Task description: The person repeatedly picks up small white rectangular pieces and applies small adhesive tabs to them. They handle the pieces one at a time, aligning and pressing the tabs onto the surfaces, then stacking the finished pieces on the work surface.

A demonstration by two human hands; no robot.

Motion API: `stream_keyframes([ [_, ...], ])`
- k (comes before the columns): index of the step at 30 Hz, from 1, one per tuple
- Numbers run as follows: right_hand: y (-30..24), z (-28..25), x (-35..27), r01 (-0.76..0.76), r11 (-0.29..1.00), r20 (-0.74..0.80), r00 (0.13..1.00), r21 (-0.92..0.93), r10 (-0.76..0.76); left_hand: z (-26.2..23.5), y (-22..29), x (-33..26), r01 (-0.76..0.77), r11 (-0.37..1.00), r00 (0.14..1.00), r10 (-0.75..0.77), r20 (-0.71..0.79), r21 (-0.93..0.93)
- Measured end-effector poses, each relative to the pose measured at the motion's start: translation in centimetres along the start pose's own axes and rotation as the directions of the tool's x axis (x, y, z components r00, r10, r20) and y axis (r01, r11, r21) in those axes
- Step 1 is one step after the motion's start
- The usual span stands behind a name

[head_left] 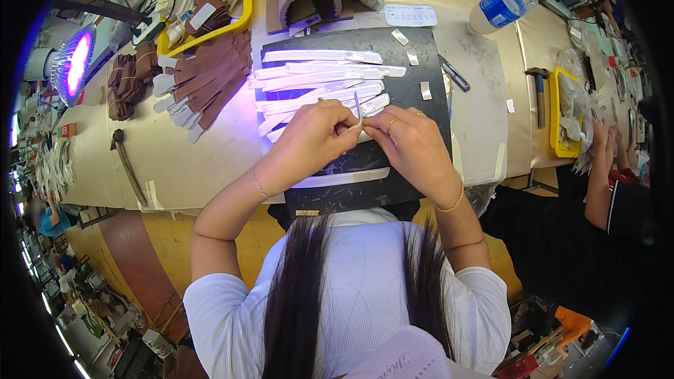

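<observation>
Both hands meet over the black mat, fingertips pinched together. My left hand and my right hand grip a thin pale strip, whose narrow end stands up between them. Its lower part is hidden by my fingers. Just beyond my hands lies a loose pile of white strips, lit bluish by the lamp. One more white strip lies apart on the mat, nearer my body. Small whitish tabs are scattered on the mat's right side.
A lamp glows at the left, near brown strips and a yellow tray. Hammers lie left and right. A utility knife and a bottle are on the right, where another person's hand works.
</observation>
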State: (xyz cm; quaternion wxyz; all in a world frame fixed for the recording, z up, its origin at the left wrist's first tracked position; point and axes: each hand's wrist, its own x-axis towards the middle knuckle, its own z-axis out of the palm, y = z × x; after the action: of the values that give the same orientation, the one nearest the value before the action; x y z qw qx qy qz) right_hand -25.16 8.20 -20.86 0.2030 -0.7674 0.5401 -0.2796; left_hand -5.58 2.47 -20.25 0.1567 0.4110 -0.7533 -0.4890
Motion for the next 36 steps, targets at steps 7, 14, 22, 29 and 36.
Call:
stream_keyframes([
  [7, -0.1, 0.1, 0.1, 0.022, 0.998, -0.003, 1.000, -0.057, -0.022, 0.2, 0.3, 0.2, 0.013, 0.999, 1.000, -0.013, -0.001, 0.033],
  [14, 0.6, -0.4, -0.1, -0.155, 0.966, -0.024, 0.986, 0.209, 0.163, -0.2, -0.7, 0.0, 0.117, 0.986, 0.989, -0.105, 0.101, -0.122],
  [22, -0.2, -0.1, -0.5, -0.078, 0.992, -0.068, 0.994, 0.100, 0.085, -0.3, -0.1, 0.1, 0.115, 0.984, 0.992, -0.106, 0.071, -0.134],
  [29, -0.1, 0.3, -0.4, 0.017, 0.999, -0.116, 0.993, -0.041, -0.022, -0.1, 0.4, 0.1, 0.073, 0.994, 0.996, -0.069, 0.049, -0.085],
  [36, -0.2, -0.2, -0.1, 0.037, 0.999, -0.082, 0.996, -0.004, -0.038, 0.0, 0.5, 0.1, 0.060, 0.996, 0.997, -0.057, 0.051, -0.071],
])
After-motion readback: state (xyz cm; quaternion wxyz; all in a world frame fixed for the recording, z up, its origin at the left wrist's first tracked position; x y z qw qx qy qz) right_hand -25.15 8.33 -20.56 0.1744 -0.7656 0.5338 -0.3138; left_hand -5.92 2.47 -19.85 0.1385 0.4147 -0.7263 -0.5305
